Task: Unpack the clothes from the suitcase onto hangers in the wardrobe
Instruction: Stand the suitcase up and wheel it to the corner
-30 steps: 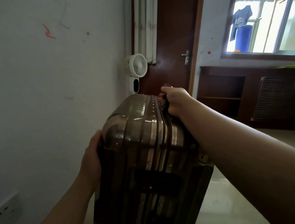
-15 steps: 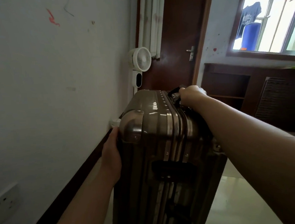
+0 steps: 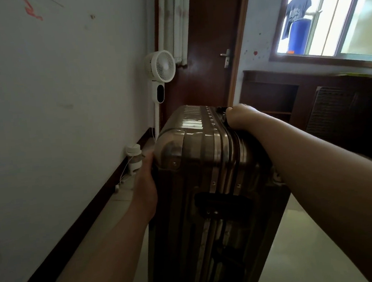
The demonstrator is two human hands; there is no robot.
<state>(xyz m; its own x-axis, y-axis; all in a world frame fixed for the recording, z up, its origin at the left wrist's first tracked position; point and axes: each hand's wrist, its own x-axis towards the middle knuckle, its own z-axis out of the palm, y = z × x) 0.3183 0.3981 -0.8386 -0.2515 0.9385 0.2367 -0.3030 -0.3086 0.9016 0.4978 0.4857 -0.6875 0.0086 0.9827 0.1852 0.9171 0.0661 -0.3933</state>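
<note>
Holding a bronze-brown, ribbed hard-shell suitcase (image 3: 204, 161) with silver metal frame bands at the centre of the scene, just right of the pale painted wall (image 3: 65, 94) and above the light tiled floor (image 3: 305, 249); closed, with the narrow seam edge and its black side handle (image 3: 222, 202) turned toward the camera; long axis running from the near bottom of the view up and away, top end pointing far toward the dark brown wooden door (image 3: 209, 50); lower end cut off by the frame, so cannot tell whether resting on the floor; gripping the dark top handle (image 3: 221, 111) at that far end with the right hand (image 3: 243, 118), fingers curled closed round it; pressing the left hand (image 3: 147, 181) flat against the suitcase's left face beside the rounded corner, thumb by the corner cap, fingers uncurled and partly hidden behind the shell; far left, a white pedestal fan (image 3: 162, 67) against the wall beside the door; nearer along the skirting, a small white device (image 3: 134, 159) with a trailing cord on the floor, just left of the left hand; far right, a dark wooden shelf unit (image 3: 270, 98) under a bright window (image 3: 349, 27), with a dark blue T-shirt (image 3: 297, 12) hanging outside the glass.
</note>
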